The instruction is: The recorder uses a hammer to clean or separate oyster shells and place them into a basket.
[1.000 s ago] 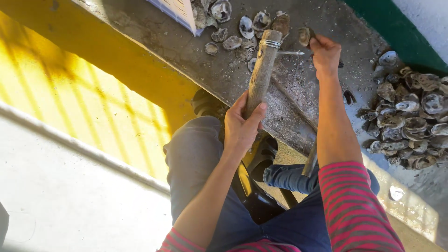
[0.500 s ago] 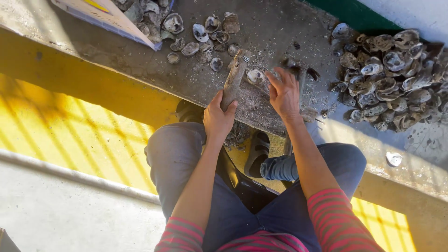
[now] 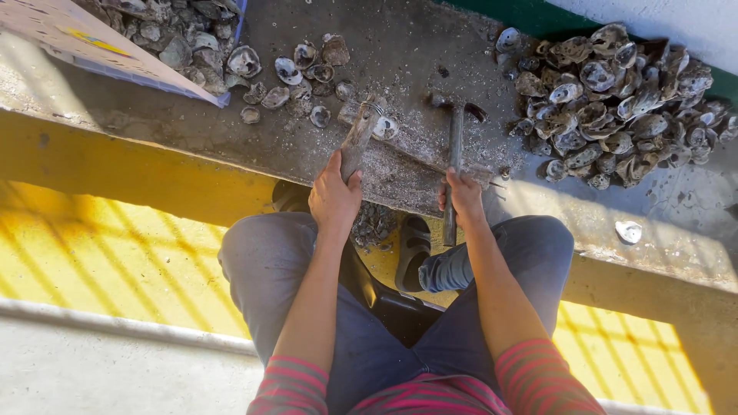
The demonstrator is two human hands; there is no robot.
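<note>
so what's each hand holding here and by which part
The left hand grips a rough wooden tool by its lower end. The right hand holds a hammer low on its handle, head resting on the concrete slab.

The gray work slab point(image 3: 400, 46) has a bare strip down its middle, between the two hands and up to the far edge. A hand could slide there. On the right a big pile of oyster shells point(image 3: 615, 100) blocks the way. On the left a blue crate point(image 3: 115, 58) full of shells fills the corner, and loose shells point(image 3: 296, 77) lie scattered just beside it. The wooden stake point(image 3: 357, 138) and the hammer point(image 3: 455, 131) lie on the near part, with a narrow gritty gap between them.
</note>
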